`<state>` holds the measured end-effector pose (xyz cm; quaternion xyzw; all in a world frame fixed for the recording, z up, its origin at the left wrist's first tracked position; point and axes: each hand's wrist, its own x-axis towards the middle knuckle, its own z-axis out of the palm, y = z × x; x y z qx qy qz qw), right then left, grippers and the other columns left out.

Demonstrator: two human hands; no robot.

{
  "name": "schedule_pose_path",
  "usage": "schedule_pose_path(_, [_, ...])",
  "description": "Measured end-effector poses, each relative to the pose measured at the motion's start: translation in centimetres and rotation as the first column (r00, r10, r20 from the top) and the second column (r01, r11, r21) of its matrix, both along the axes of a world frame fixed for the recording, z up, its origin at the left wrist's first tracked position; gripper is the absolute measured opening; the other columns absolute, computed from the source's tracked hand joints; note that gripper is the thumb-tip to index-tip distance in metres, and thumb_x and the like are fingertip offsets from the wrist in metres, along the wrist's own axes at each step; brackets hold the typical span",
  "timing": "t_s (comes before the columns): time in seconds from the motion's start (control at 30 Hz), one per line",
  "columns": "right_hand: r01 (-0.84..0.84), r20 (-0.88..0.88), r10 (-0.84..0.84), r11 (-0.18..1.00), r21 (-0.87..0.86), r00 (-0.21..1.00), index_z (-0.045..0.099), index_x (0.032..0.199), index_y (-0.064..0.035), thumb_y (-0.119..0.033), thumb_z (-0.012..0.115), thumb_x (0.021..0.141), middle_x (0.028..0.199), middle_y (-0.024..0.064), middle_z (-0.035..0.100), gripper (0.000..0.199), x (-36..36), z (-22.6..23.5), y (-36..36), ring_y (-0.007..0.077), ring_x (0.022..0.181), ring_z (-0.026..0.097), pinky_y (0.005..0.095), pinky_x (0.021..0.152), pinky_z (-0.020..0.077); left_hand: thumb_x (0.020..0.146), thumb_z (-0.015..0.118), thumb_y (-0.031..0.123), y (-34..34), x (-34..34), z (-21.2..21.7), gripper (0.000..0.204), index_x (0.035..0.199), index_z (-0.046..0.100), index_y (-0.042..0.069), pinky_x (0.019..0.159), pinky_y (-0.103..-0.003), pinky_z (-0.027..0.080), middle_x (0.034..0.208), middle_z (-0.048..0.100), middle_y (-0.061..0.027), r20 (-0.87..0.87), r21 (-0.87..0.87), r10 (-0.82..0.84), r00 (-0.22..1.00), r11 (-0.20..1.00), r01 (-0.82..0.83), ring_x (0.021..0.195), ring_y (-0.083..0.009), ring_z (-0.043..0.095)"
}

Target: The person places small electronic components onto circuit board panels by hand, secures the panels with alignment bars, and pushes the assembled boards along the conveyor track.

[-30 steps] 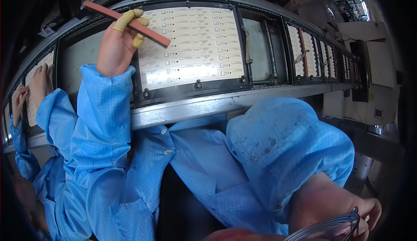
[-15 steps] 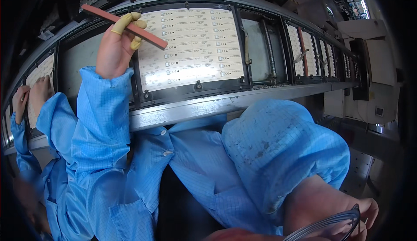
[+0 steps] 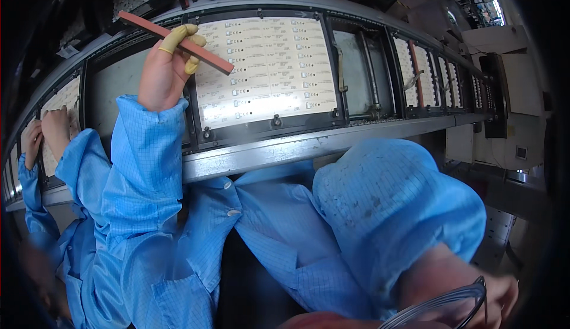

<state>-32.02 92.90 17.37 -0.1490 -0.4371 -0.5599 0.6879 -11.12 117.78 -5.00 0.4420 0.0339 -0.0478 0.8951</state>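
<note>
Item: reddish-brown flat bar (image 3: 175, 41), long, thin and straight-edged, lying slantwise from 10 o'clock to 4 o'clock across the upper left of the view.
Location: held above the left edge of the lit white panel (image 3: 267, 65), over the dark frame (image 3: 196, 124) that borders it; whether the bar touches the panel cannot be told.
Left hand (image 3: 163, 71): raised at 11 o'clock, closed around the bar near its middle; yellow finger cots (image 3: 178, 37) on the fingertips curl over the top edge, thumb beneath.
Right hand (image 3: 469, 293): low at 5 o'clock, fingers curled by a pair of spectacles (image 3: 442, 308); whether it has hold of them cannot be told.
Handling, judged: the bar looks stiff and light, carried with fingertips alone and showing no sag at either end. Its faces look smooth, so a slack pinch may let it slide or swing.
Where to take hold: near the middle, flat faces between thumb and fingers, as held now; a hold at one end would leave the long free end levering.
Panel, judged: thin printed sheet of small repeated units, likely delicate; the bar's corners should be kept off it.
Support: the curved metal table (image 3: 267, 151) carries a row of framed panels running toward 2 o'clock.
Nearby: another person's hands (image 3: 50, 133) in blue sleeves work at 9 o'clock.
</note>
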Motion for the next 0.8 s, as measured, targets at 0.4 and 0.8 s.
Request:
schedule_pose_path(0.4, [-0.684, -0.616, 0.299, 0.364, -0.633, 0.729, 0.030, 0.131, -0.0037, -0.019, 0.048, 0.089, 0.075, 0.0021, 0.065, 0.048, 11.5, -9.1, 1.8, 0.0136, 0.064, 0.052, 0.0300, 0.058, 0.0374, 0.093, 0.048, 0.022, 0.6, -0.1, -0.9, 0.025, 0.099, 0.057, -0.001, 0.051, -0.022, 0.038, 0.080, 0.061, -0.0089, 0.005, 0.052, -0.068, 0.998, 0.996, 0.068, 0.059, -0.0116, 0.050])
schedule_pose_path(0.8, [-0.706, -0.805, 0.094, 0.546, -0.450, 0.586, 0.040, 0.125, -0.0037, -0.015, 0.049, 0.088, 0.083, 0.0047, 0.063, 0.039, 9.5, -8.4, 2.2, 0.0149, 0.065, 0.054, 0.0304, 0.060, 0.0410, 0.093, 0.050, 0.023, -0.1, 0.7, 1.1, 0.031, 0.106, 0.053, -0.005, 0.055, -0.020, 0.042, 0.076, 0.056, -0.0061, -0.073, 0.243, -0.277, 0.958, 0.927, 0.286, 0.061, -0.0097, 0.052])
